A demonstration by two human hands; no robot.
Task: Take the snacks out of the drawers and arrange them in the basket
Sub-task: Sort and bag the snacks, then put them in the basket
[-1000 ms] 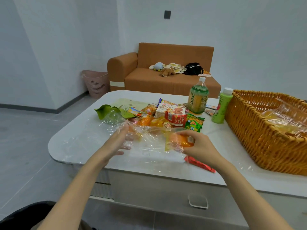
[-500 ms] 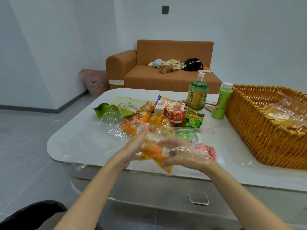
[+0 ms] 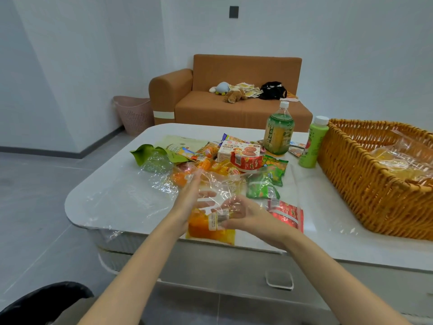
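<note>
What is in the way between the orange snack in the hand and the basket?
Only a flat red packet lies between the orange snack and the basket. The right hand holding it could likely lift it over that and the wicker wall.

A soft orange-brown cloth sofa stands against a plain white wall. High above the sofa, a small dark square plate sits on that wall. Left of the sofa is a pink plastic bin with small holes. On the sofa seat lie a blue and white soft toy, a brown soft toy and a black bag. In front of the sofa stands a white table with round corners. The floor of big grey tiles is smooth.
</note>
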